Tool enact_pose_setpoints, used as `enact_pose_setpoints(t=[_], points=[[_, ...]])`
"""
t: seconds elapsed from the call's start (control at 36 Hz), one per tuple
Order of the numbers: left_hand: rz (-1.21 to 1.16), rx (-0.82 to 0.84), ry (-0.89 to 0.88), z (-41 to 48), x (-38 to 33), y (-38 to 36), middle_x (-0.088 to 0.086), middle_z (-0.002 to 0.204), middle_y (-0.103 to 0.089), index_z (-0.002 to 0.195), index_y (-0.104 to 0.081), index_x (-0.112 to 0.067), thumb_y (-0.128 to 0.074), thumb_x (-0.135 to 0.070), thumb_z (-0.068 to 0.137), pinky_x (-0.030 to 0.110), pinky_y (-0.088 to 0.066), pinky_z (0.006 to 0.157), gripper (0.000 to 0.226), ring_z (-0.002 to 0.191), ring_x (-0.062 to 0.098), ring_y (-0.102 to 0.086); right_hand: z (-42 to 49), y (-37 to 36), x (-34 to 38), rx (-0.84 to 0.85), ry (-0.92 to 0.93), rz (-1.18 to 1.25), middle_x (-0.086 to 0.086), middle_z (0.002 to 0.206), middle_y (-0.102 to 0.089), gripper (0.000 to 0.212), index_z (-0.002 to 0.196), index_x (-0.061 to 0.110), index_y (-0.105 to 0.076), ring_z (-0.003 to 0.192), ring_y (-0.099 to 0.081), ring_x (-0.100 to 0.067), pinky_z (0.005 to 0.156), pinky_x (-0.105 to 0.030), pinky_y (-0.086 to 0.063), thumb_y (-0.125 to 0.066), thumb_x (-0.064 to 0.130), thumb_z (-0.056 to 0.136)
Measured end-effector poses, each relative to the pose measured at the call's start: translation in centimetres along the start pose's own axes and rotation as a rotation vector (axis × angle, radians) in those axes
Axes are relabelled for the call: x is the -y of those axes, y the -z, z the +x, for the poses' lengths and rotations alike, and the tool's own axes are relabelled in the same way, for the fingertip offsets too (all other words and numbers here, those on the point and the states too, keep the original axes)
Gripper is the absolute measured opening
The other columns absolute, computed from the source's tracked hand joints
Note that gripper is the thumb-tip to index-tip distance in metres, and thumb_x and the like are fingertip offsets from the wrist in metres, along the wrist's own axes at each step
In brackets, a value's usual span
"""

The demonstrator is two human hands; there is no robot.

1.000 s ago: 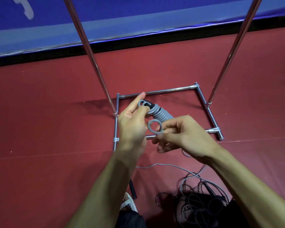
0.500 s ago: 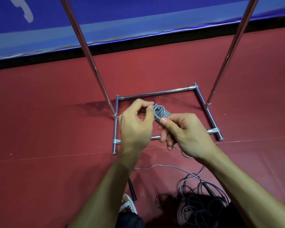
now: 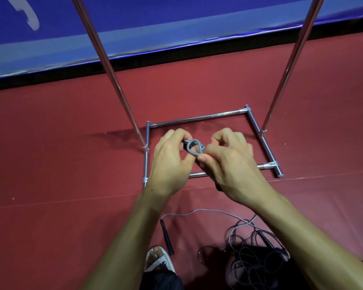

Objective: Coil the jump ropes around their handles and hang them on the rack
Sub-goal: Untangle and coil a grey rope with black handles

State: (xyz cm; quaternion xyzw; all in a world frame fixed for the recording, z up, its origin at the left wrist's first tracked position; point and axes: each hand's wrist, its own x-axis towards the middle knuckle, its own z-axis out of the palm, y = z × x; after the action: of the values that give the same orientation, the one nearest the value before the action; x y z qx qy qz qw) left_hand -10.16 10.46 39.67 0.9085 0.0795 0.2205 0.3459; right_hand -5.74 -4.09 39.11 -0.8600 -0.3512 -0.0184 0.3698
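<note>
Both level now around rope loop (image 3: pixel 194 147): left hand (image 3: pixel 169 164), right hand (image 3: pixel 232 164).

The right hand (image 3: pixel 228 164) now covers the coil, pinching its loop (image 3: pixel 192 150) with the left hand (image 3: pixel 169 162).

No legible txt; white mark (image 3: pixel 30 18) on blue banner (image 3: pixel 197 17) unreadable.

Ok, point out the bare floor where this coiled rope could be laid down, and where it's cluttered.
Bare: the red floor left of the rack base's left rail, and the strip between its far bar and the black wall edge. Crowded: by the sandal, where the black handle and tangled ropes lie.
</note>
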Motion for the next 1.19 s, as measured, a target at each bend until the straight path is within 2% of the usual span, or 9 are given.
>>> enact_pose_setpoints(t=[0.19, 0.33, 0.42, 0.53, 0.67, 0.78, 1.0, 1.08, 1.19], points=[[-0.053, 0.159, 0.025, 0.0, 0.0, 0.6, -0.011, 0.071, -0.041, 0.079, -0.049, -0.018, -0.06, -0.005, 0.079, 0.014, -0.03, 0.057, 0.017, 0.063, 0.002, -0.042, 0.0, -0.1, -0.4, 0.132, 0.006, 0.196, 0.01, 0.111, -0.046, 0.023, 0.071, 0.039, -0.046, 0.099, -0.054, -0.013, 0.083, -0.042, -0.048, -0.041, 0.041, 0.093], [-0.247, 0.292, 0.104, 0.1, 0.5, 1.4, 0.0, 0.076, -0.062, 0.081, -0.056, -0.023, -0.054, -0.021, 0.081, 0.043, -0.052, 0.078, 0.003, 0.077, 0.022, -0.061, 0.0, -0.1, -0.7, 0.124, 0.025, 0.169, 0.018, 0.113, -0.04, 0.024, 0.07, 0.044, -0.043, 0.077, -0.057, -0.019, 0.074, -0.046, -0.05, -0.031, 0.054, 0.088], [-0.519, 0.364, 0.255, 0.1, 0.3, 1.9, -0.002, 0.077, -0.061, 0.086, -0.057, -0.009, -0.049, -0.026, 0.084, 0.051, -0.054, 0.091, 0.018, 0.076, 0.016, -0.062, 0.0, 0.0, -1.1, 0.143, 0.059, 0.141, 0.015, 0.117, -0.038, 0.024, 0.069, 0.044, -0.039, 0.079, -0.058, -0.021, 0.073, -0.047, -0.049, -0.029, 0.054, 0.089], [-0.465, 0.362, 0.208, 0.0, 0.4, 2.1, -0.005, 0.076, -0.062, 0.081, -0.058, -0.022, -0.058, -0.038, 0.084, 0.057, -0.051, 0.091, 0.016, 0.078, 0.016, -0.063, -0.1, 0.0, -1.3, 0.156, 0.08, 0.11, 0.016, 0.119, -0.034, 0.028, 0.074, 0.037, -0.045, 0.064, -0.051, -0.009, 0.07, -0.045, -0.049, -0.029, 0.054, 0.089], [-0.463, 0.35, 0.154, 0.2, 0.5, 2.2, -0.005, 0.08, -0.063, 0.086, -0.059, -0.015, -0.062, -0.02, 0.082, 0.042, -0.052, 0.086, 0.007, 0.078, 0.01, -0.06, 0.0, 0.4, -1.1, 0.143, 0.096, 0.132, 0.018, 0.118, -0.034, 0.021, 0.072, 0.051, -0.047, 0.063, -0.05, -0.008, 0.069, -0.041, -0.047, -0.043, 0.046, 0.091], [-0.469, 0.385, 0.119, 0.3, 0.7, 2.4, -0.006, 0.084, -0.062, 0.088, -0.058, -0.014, -0.065, -0.015, 0.078, 0.02, -0.046, 0.081, 0.012, 0.08, 0.005, -0.058, -0.1, 0.3, -1.3, 0.168, 0.088, 0.148, 0.014, 0.121, -0.038, 0.02, 0.077, 0.033, -0.049, 0.062, -0.049, 0.003, 0.07, -0.044, -0.049, -0.055, 0.03, 0.096], [-0.314, 0.265, 0.068, 0.3, 1.0, 2.0, -0.015, 0.069, -0.056, 0.078, -0.056, -0.028, -0.07, -0.035, 0.072, 0.042, -0.049, 0.077, 0.016, 0.071, 0.01, -0.055, 0.1, 0.4, -1.1, 0.129, 0.054, 0.153, 0.015, 0.114, -0.043, 0.023, 0.07, 0.028, -0.047, 0.077, -0.053, 0.0, 0.071, -0.038, -0.045, -0.049, 0.04, 0.089], [-0.239, 0.216, 0.073, 0.2, 0.9, 1.8, -0.013, 0.065, -0.053, 0.077, -0.057, -0.025, -0.071, -0.034, 0.073, 0.036, -0.047, 0.07, 0.017, 0.066, 0.007, -0.052, 0.1, 0.6, -1.0, 0.126, 0.043, 0.16, 0.012, 0.109, -0.049, 0.025, 0.068, 0.024, -0.052, 0.088, -0.054, 0.002, 0.072, -0.035, -0.044, -0.05, 0.039, 0.088], [-0.143, 0.223, 0.07, 0.1, 0.6, 1.5, -0.009, 0.074, -0.047, 0.074, -0.056, -0.032, -0.072, -0.03, 0.078, 0.021, -0.04, 0.067, 0.017, 0.068, 0.003, -0.047, 0.0, 0.5, -1.4, 0.116, 0.054, 0.125, 0.012, 0.106, -0.048, 0.029, 0.063, 0.029, -0.047, 0.072, -0.049, 0.005, 0.069, -0.034, -0.043, -0.055, 0.037, 0.091]])
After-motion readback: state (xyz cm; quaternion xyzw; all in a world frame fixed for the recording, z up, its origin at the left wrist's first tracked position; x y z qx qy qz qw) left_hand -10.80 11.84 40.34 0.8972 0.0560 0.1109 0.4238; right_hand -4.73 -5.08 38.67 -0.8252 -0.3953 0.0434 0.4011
